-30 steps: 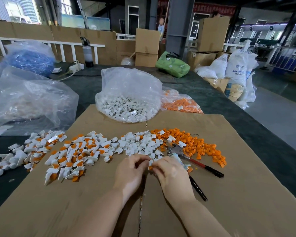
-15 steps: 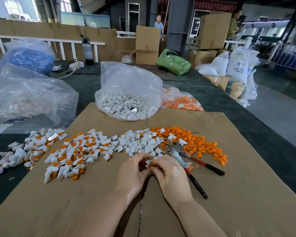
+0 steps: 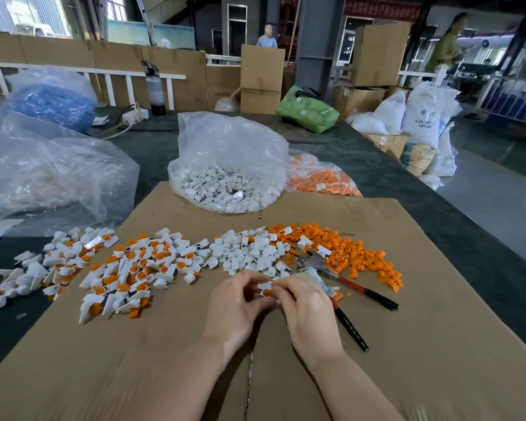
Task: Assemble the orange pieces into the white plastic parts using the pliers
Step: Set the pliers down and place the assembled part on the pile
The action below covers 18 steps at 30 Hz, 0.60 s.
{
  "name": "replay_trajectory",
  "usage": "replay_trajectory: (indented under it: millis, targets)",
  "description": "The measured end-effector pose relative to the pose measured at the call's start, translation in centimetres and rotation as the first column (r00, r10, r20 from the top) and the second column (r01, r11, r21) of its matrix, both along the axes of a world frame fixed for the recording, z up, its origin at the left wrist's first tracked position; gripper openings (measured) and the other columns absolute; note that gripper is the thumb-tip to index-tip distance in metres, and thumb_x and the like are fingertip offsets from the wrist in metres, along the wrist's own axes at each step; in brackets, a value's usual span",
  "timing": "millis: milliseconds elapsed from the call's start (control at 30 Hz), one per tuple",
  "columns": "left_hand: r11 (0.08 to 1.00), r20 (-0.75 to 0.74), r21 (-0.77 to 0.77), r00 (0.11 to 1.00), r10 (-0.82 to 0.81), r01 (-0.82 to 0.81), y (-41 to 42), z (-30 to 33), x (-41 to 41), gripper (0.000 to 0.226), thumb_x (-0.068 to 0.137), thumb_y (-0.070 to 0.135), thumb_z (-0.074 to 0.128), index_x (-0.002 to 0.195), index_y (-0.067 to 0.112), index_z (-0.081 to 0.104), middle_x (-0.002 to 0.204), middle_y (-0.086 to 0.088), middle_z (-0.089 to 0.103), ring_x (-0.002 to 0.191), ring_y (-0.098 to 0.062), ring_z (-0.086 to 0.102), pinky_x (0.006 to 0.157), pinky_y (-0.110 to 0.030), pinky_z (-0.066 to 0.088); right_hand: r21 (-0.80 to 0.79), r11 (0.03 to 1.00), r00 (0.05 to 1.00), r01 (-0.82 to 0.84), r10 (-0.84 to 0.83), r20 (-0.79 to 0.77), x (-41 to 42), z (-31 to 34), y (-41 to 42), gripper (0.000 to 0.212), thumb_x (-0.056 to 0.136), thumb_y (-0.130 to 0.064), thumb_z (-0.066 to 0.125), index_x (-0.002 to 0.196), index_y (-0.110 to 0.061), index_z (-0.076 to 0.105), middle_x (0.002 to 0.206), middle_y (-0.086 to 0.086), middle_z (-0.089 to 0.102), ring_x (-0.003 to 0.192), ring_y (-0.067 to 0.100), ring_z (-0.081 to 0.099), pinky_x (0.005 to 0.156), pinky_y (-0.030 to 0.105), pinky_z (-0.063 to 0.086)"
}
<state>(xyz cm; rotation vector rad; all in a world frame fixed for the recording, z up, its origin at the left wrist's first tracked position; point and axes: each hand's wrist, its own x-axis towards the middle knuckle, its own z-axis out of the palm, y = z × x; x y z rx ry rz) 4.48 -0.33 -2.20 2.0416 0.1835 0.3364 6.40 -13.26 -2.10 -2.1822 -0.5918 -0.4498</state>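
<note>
the person's left hand (image 3: pixel 240 302) and right hand (image 3: pixel 308 305) meet fingertip to fingertip just above the cardboard sheet (image 3: pixel 407 344), and between them they pinch a small white plastic part (image 3: pixel 263 286) with an orange piece (image 3: pixel 267 293) showing at its lower edge; both hands are curled round this pair, though which fingers carry the white and which the orange cannot be told. the step in hand looks like seating the orange piece into the white part by finger before any squeeze with the tool. to do it well, the person probably needs to keep the white part steady in one hand, line the orange piece square to its opening, and push it straight so it does not go in crooked. the pliers (image 3: pixel 340 284) lie just beyond and to the right of the right hand, jaws toward the piles and red-and-black handles spread apart on the sheet, one handle running beside the right wrist, so the right hand has a short reach to them once the pair is started. loose white parts (image 3: pixel 249 253) lie just ahead of the fingertips, loose orange pieces (image 3: pixel 362 256) ahead and to the right, and parts that appear already assembled (image 3: pixel 134 275) are spread to the left of the left hand, a fair sign the work is well along but far from finished.
</note>
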Motion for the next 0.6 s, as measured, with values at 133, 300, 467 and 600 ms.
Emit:
replay_trajectory:
  millis: [133, 300, 467, 600]
  targets:
    - [0.999, -0.005, -0.05, 1.0, -0.007, 0.007, 0.29, 0.13, -0.05, 0.034, 0.07, 0.012, 0.081, 0.097, 0.028, 0.066, 0.09, 0.015, 0.066, 0.083, 0.0, 0.06, 0.068, -0.003, 0.042, 0.005, 0.999, 0.999, 0.034, -0.034, -0.018, 0.05, 0.06, -0.18, 0.012, 0.089, -0.004, 0.06, 0.09, -0.01, 0.07, 0.085, -0.006, 0.061, 0.084, 0.006, 0.054, 0.075, 0.004, 0.036]
    - [0.999, -0.011, -0.037, 1.0, -0.012, 0.012, 0.26, 0.29, -0.16, 0.034, 0.071, 0.012, 0.08, 0.098, 0.027, 0.066, 0.09, 0.015, 0.066, 0.084, 0.0, 0.061, 0.069, -0.003, 0.043, -0.018, 0.999, 1.0, 0.029, -0.029, -0.006, 0.0, 0.0, -0.14, 0.01, 0.088, -0.006, 0.061, 0.091, -0.009, 0.07, 0.087, -0.005, 0.062, 0.085, 0.007, 0.054, 0.076, 0.002, 0.035]
    - [1.0, 0.007, -0.016, 1.0, -0.003, 0.003, 0.07, 0.39, -0.2, 0.033, 0.071, 0.014, 0.081, 0.091, 0.033, 0.062, 0.086, 0.018, 0.064, 0.08, 0.002, 0.059, 0.067, -0.003, 0.042, -0.038, 0.999, 0.998, 0.012, -0.01, 0.067, -0.29, 0.28, -0.04, 0.006, 0.082, -0.002, 0.068, 0.087, -0.005, 0.07, 0.085, 0.0, 0.064, 0.084, 0.011, 0.058, 0.076, 0.008, 0.039]
    - [0.998, 0.004, 0.068, 1.0, -0.017, 0.016, -0.2, 0.13, -0.25, 0.027, 0.073, 0.017, 0.079, 0.093, 0.03, 0.065, 0.081, 0.021, 0.062, 0.076, 0.007, 0.057, 0.066, -0.003, 0.04, -0.089, 0.996, 0.994, -0.022, 0.031, 0.108, -0.37, 0.35, -0.06, 0.007, 0.08, -0.001, 0.07, 0.083, -0.007, 0.071, 0.082, 0.001, 0.064, 0.081, 0.013, 0.059, 0.073, 0.015, 0.044]
